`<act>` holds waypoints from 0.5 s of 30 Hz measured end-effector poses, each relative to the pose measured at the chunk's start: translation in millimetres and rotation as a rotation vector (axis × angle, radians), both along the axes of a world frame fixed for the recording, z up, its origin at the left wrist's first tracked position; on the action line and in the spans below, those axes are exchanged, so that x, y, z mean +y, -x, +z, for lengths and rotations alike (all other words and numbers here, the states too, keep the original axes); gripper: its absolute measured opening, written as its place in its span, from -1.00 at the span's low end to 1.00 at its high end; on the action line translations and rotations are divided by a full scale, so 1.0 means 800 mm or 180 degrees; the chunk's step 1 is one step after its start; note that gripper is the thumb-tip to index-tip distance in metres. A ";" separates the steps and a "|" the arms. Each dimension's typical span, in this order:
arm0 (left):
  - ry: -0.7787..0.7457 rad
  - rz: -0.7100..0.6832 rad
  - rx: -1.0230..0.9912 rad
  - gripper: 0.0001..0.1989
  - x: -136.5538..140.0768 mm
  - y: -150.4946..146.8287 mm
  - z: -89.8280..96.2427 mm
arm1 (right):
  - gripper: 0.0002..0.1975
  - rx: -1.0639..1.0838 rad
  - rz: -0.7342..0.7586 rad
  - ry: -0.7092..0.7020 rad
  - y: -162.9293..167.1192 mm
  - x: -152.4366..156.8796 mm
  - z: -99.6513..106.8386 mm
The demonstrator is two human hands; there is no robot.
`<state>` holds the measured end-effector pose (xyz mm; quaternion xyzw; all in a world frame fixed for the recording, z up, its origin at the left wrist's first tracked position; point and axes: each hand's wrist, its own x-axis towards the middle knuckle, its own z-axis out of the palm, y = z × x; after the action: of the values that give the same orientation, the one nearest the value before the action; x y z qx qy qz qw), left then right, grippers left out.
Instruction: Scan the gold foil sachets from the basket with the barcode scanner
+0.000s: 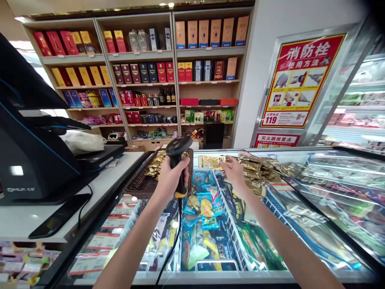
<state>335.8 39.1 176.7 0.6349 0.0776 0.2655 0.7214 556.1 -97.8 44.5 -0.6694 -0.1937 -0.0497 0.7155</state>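
My left hand [172,176] is wrapped round the handle of a black barcode scanner [178,150], its cable hanging down toward me. Pinched by one end in my right hand [233,171] is a small gold packet [209,161] with a barcode showing on its face. Behind my left hand sits a brown woven basket [141,185] with several gold packets [157,162] in it. A loose pile of similar gold packets [255,170] lies on the freezer's glass to the right of my right hand.
Beneath my hands is a glass-topped chest freezer [210,277] with wire-divided frozen goods. A checkout terminal [33,152] and a counter [117,172] stand on the left. Shelves of boxed bottles [144,74] line the back; a red fire-hydrant sign [300,80] hangs on the right.
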 end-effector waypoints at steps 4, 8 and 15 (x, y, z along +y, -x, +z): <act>0.0022 -0.0104 0.0093 -0.75 -0.010 0.012 -0.003 | -0.53 0.0091 0.0171 -0.0419 -0.011 -0.008 0.031; -0.0133 -0.0213 0.0121 -0.72 -0.014 0.003 0.018 | -0.54 -0.0249 0.0239 -0.0427 -0.017 -0.005 0.082; -0.0044 -0.0317 0.0224 -0.69 -0.022 -0.022 0.024 | -0.54 -0.0410 0.0004 -0.0279 -0.019 -0.002 0.096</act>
<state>353.1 21.3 195.8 0.6519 0.0695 0.2073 0.7261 571.5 -99.1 121.7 -0.6327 -0.2374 -0.1007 0.7302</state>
